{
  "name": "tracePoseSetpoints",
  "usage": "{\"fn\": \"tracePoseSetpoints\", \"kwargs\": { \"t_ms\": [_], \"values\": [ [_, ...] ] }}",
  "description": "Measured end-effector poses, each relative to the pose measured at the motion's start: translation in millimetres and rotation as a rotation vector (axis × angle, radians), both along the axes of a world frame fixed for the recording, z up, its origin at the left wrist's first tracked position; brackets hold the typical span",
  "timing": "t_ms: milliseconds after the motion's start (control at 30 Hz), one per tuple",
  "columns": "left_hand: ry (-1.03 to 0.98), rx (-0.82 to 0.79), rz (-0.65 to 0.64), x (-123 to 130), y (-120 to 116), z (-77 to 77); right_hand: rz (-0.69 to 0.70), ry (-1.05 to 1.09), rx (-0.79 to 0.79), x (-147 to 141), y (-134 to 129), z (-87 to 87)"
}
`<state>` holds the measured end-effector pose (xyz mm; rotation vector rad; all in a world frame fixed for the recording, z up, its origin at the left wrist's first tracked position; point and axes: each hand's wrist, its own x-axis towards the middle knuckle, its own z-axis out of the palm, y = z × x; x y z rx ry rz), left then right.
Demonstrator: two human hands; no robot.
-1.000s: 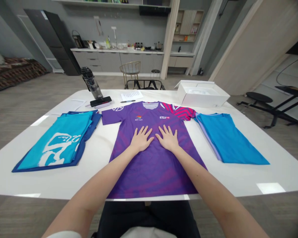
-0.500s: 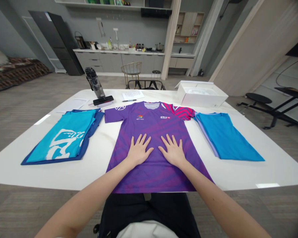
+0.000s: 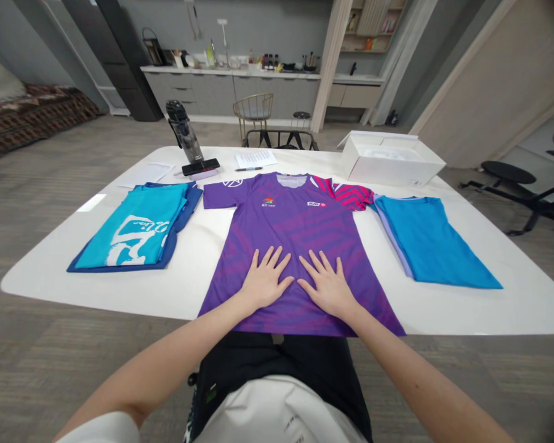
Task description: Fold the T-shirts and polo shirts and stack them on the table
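A purple T-shirt with pink striping on one sleeve is spread flat, chest side up, on the white table. My left hand lies palm down on its lower half, fingers spread. Beside it, a small gap away, my right hand rests flat on the same shirt with its fingers apart. To the left is a folded turquoise shirt with white lettering, on top of dark blue cloth. A folded blue shirt with a lilac layer beneath lies on the right.
A black handheld device with a clear body stands at the table's back left, near papers and a pen. An open white box sits at the back right. Behind the table are chairs and a kitchen counter.
The view has tilted down and shifted slightly left, so the table appears higher. Both hands remain flat on the purple shirt, a little nearer its chest prints.
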<state>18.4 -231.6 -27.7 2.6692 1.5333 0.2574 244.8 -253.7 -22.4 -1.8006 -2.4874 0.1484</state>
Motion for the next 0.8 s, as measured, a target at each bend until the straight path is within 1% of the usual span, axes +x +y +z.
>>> {"fn": "tracePoseSetpoints", "kwargs": {
  "t_ms": [333,467,567,700,800],
  "values": [
    [0.004,-0.027,-0.039,0.8,-45.9,5.3,0.015,0.072,-0.017,-7.7,-50.1,4.3],
    [0.003,-0.052,-0.057,1.6,-64.8,10.4,0.002,0.074,-0.029,-9.3,-69.7,7.5],
    [-0.001,-0.045,-0.054,1.8,-76.0,16.0,-0.005,0.085,-0.009,-11.0,-80.9,12.6],
    [0.001,-0.019,-0.019,1.3,-81.1,24.7,-0.028,0.097,0.047,-11.4,-84.3,21.2],
    [0.009,-0.006,0.008,-0.4,-74.6,29.6,-0.066,0.08,0.047,-8.2,-74.5,25.4]
  ]
}}
